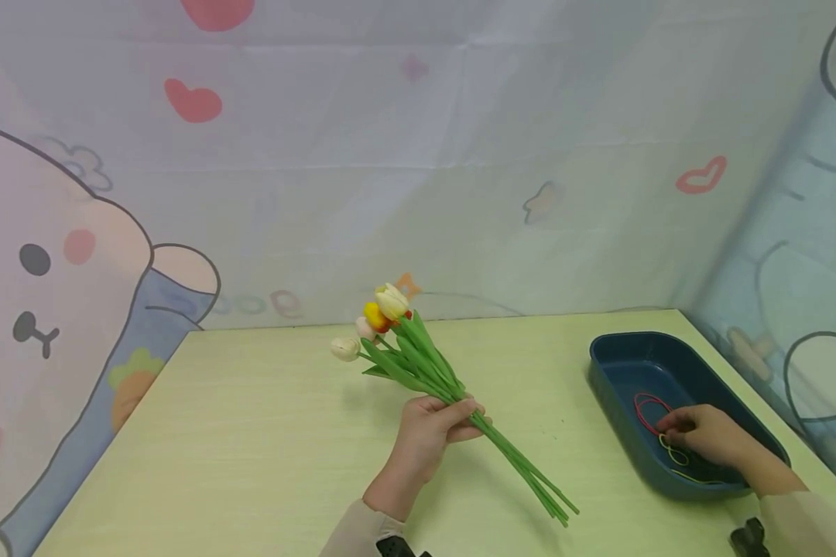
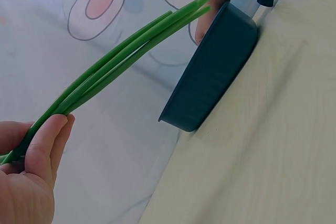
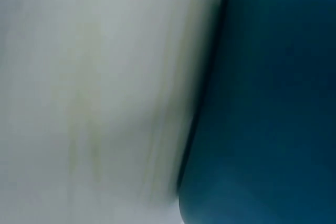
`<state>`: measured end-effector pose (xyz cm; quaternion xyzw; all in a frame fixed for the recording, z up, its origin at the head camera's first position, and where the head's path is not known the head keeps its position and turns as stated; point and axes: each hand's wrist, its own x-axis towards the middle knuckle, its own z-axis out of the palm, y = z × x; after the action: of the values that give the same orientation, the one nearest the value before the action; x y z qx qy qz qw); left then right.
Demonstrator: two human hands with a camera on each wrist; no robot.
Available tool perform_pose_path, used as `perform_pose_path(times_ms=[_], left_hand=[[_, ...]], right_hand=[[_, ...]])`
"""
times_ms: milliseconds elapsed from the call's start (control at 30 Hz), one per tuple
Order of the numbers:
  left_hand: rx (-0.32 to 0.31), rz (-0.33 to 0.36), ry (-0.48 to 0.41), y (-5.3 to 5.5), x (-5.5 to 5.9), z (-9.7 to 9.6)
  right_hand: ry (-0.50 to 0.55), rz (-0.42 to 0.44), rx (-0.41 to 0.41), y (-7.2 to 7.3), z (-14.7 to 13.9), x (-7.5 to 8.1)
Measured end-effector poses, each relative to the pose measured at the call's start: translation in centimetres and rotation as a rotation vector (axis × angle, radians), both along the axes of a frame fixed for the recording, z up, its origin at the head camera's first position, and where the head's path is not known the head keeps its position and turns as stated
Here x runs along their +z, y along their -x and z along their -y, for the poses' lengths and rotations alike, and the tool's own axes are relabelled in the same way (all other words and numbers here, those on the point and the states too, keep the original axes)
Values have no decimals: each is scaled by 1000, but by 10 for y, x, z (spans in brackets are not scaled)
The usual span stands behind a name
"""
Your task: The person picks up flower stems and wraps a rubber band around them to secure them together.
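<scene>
Tulips (image 1: 428,367): white, yellow, red, pale-pink heads (image 1: 392,302), green stems (image 1: 519,458) | left hand (image 1: 432,429): grasping stems | right hand (image 1: 710,439): in tray (image 1: 641,370), at cords (image 1: 642,422), grip unclear

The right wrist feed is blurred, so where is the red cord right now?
On the right of the head view, the red cord lies inside the dark blue tray, next to the right hand and a yellow cord.
</scene>
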<state>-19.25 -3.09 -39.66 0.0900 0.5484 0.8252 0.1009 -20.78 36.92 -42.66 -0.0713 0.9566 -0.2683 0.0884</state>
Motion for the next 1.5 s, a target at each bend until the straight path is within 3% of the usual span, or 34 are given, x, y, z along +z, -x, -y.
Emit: perform_pose_path(times_ms=[600, 1100, 1500], left_hand=[[-3, -7, -13, 0, 2, 0], [1, -13, -37, 2, 5, 2], [11, -16, -75, 1, 10, 6]], right_hand=[[-17, -38, 60, -3, -2, 4], [-69, -179, 46, -8, -2, 30], [-15, -183, 41, -14, 6, 51]])
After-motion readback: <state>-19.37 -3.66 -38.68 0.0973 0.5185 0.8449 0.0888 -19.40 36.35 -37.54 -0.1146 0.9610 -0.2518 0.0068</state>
